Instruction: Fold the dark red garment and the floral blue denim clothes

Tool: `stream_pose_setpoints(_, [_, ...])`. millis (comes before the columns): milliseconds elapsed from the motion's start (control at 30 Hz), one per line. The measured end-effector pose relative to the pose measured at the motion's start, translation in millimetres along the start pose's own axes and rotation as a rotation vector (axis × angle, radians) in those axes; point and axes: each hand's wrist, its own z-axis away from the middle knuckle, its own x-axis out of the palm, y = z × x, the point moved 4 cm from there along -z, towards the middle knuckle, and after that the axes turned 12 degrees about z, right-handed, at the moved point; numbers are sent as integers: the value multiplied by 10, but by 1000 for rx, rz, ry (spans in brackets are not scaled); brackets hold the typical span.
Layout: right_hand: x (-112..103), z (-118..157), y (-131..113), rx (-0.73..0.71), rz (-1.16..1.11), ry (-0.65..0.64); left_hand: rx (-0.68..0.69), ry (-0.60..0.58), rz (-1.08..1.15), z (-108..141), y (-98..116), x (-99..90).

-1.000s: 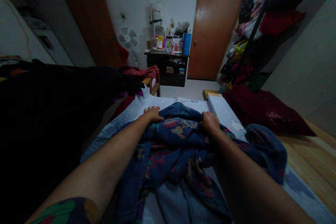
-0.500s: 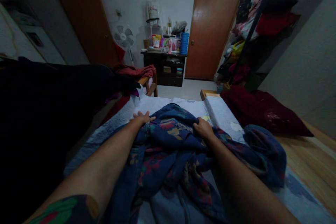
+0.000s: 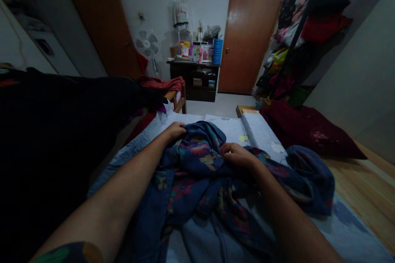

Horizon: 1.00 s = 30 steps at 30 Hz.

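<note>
A dark blue denim jacket with a red and tan flower print lies crumpled across a pale, patterned bed sheet. At the jacket's far left edge, my left hand is closed on the cloth; its fingertips are partly hidden. My right hand pinches the fabric on the right side of the same bunched part. One sleeve stretches out to the right and ends in a wide fold on the sheet. Plain blue-grey cloth shows under the near side.
Dark clothes are heaped high along the left. A maroon pillow lies at the right on a wooden surface. Beyond the bed stand a dark cabinet, a fan and a door. Bags hang at right.
My left hand has gone from spread fingers to a closed grip, moving slightly forward. My right hand has drawn inward to the left, and the far part of the jacket is bunched narrower.
</note>
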Motion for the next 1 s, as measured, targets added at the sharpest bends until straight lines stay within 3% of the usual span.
stream_pose_setpoints(67, [-2,71,1,118,-20,-70,13,-33,76,99,98,-19])
stream_pose_setpoints(167, [-50,110,95,344,124,62,-77,-128,280,235,159,-16])
stream_pose_setpoints(233, [-25,101,145,411,241,72,-197,-176,462,301,132,3])
stream_pose_setpoints(367, [95,89,185,381,368,-90,-302,-168,606,357,39,4])
stream_pose_setpoints(500, [95,123,195,341,462,-96,-159,-243,409,371,92,-3])
stream_pose_setpoints(633, [34,128,228,318,458,-104,36,3,-17,294,251,-152])
stream_pose_setpoints(733, [-122,121,284,335,452,-63,104,184,-142,224,355,-277])
stream_pose_setpoints(800, [-302,132,356,424,480,67,152,297,-201,211,409,-341])
stream_pose_setpoints(900, [-567,185,480,604,545,367,247,462,-401,254,470,-357])
stream_pose_setpoints(1000, [-609,186,588,616,470,429,222,427,-643,263,428,-239])
